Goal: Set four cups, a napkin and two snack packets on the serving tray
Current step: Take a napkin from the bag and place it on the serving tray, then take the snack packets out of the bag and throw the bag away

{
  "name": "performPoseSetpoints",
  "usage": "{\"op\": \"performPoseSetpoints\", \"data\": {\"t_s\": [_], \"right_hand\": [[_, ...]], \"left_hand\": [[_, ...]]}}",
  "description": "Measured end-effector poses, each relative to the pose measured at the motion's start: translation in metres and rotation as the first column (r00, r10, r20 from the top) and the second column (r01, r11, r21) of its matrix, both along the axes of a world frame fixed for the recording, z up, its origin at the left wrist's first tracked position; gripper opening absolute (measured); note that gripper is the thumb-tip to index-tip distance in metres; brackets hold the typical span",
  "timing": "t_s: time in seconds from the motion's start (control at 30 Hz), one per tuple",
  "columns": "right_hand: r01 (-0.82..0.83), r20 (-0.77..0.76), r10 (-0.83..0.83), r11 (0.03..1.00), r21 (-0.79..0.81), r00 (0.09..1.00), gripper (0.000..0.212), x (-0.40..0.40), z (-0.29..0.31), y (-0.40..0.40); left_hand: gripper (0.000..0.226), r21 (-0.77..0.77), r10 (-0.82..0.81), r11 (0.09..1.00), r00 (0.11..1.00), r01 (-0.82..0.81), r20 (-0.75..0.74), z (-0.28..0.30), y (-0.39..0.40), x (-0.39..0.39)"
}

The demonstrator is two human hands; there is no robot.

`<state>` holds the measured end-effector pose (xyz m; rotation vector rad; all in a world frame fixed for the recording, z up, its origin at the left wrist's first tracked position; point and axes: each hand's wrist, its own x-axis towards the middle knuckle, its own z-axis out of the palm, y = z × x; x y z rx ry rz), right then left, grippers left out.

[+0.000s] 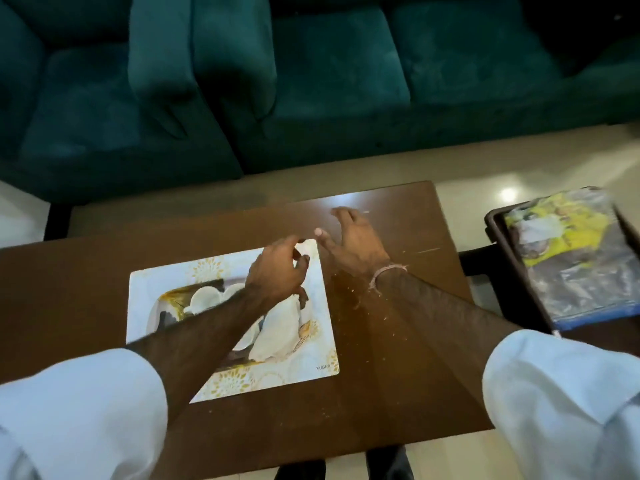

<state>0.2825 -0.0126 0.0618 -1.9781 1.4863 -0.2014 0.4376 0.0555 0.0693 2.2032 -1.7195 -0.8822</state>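
Note:
A flat white mat [166, 292] printed with pale flowers and gold marks lies on the brown table [398, 375], left of centre. My left hand [278, 271] hovers over the mat's far right corner, fingers curled, with nothing visibly held. Just right of that corner my right hand [353, 242] is spread over the bare tabletop, fingers apart and empty. At the right edge, a dark tray [498, 233] holds a yellow snack packet [554, 230] and clear plastic wrapping [588, 289]. No cups or napkin show.
A dark green sofa [329, 81] runs along the far side of the table. Pale tiled floor [467, 161] lies between them. Small crumbs [367, 299] are scattered on the tabletop near my right wrist. My white sleeves fill the bottom corners.

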Motion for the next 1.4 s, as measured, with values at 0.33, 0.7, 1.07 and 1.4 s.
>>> {"op": "performPoseSetpoints", "data": {"t_s": [0.33, 0.7, 1.07, 1.4], "right_hand": [[0.127, 0.045, -0.122, 0.983, -0.136, 0.991, 0.062, -0.101, 0.072, -0.067], [0.354, 0.012, -0.358, 0.919, -0.172, 0.934, 0.059, -0.265, 0.073, -0.096], [0.558, -0.006, -0.560, 0.826, -0.080, 0.829, 0.057, -0.433, 0.009, -0.066], [0.682, -0.090, -0.680, 0.731, -0.019, 0.727, 0.051, -0.515, -0.057, 0.000]], "left_hand": [[0.067, -0.143, -0.196, 0.967, 0.975, 0.210, 0.106, 0.074, -0.119, -0.076], [0.075, -0.154, -0.404, 0.898, 0.911, 0.413, 0.089, 0.065, -0.185, -0.247], [0.072, -0.052, -0.595, 0.801, 0.803, 0.596, 0.041, -0.004, -0.183, -0.419], [0.072, 0.067, -0.712, 0.701, 0.703, 0.711, -0.011, -0.079, -0.124, -0.514]]}}
